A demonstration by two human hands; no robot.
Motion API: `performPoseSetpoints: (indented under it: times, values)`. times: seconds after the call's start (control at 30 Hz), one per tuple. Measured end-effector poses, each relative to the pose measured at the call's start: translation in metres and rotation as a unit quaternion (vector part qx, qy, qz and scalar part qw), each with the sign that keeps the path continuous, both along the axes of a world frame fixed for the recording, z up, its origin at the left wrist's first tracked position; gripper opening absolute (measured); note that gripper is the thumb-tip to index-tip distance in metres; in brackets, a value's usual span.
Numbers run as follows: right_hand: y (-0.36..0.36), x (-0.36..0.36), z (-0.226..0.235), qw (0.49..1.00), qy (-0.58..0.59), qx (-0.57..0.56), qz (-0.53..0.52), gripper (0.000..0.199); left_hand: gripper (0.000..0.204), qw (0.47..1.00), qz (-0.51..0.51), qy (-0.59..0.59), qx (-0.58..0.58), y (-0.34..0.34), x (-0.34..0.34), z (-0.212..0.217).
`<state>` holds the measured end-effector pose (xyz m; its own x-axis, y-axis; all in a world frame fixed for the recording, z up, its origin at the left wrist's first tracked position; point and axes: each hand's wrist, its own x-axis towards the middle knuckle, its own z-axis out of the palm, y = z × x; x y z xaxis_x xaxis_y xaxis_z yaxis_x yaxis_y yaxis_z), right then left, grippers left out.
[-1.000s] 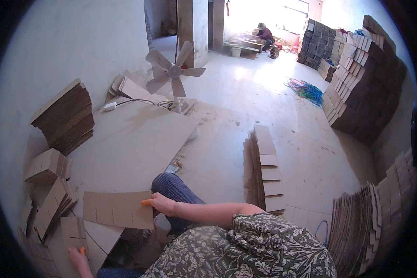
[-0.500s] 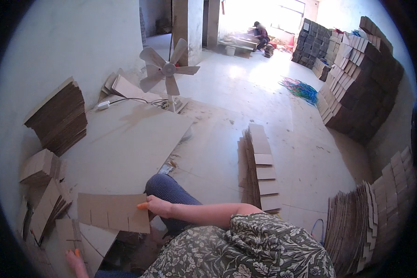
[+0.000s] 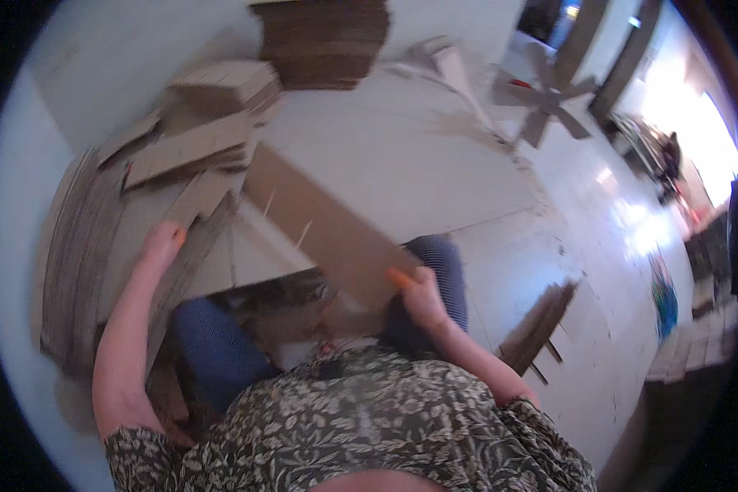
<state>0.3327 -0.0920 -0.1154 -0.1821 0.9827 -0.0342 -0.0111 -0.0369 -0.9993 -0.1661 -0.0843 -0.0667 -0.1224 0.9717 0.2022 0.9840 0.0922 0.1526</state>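
1. Cardboard stacks (image 3: 74, 246) are occupying the floor to the left of the long flat cardboard sheet (image 3: 320, 230), the landmark here, and one more pile (image 3: 324, 37) is standing beyond its far end. Judged from these, much sorted material is already lying in place, while loose pieces near the sheet are waiting for handling (the share done cannot be told).
2. The sheet is lying tilted, running from the upper left stacks down toward the person's knees. It is looking like plain brown corrugated board, narrow and long, with slits cut in from one edge.
3. The right hand (image 3: 425, 299) is gripping the sheet's near end, fingers closed on the edge.
4. The left hand (image 3: 162, 246) is resting against stacked pieces left of the sheet; its grasp cannot be told (motion blur).
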Motion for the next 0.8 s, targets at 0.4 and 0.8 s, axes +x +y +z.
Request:
performPoseSetpoints:
  times: [0.4, 0.8]
  values:
    - [-0.004, -0.011, 0.061, 0.981, 0.043, 0.181, -0.049, 0.016, 0.027, 0.95, 0.038, -0.279, -0.133, 0.013, 0.114, 0.066]
    - [0.017, -0.031, 0.057, 0.952, -0.124, 0.279, -0.022, 0.01, 0.02, 0.921, -0.169, -0.301, -0.178, -0.002, 0.223, 0.054]
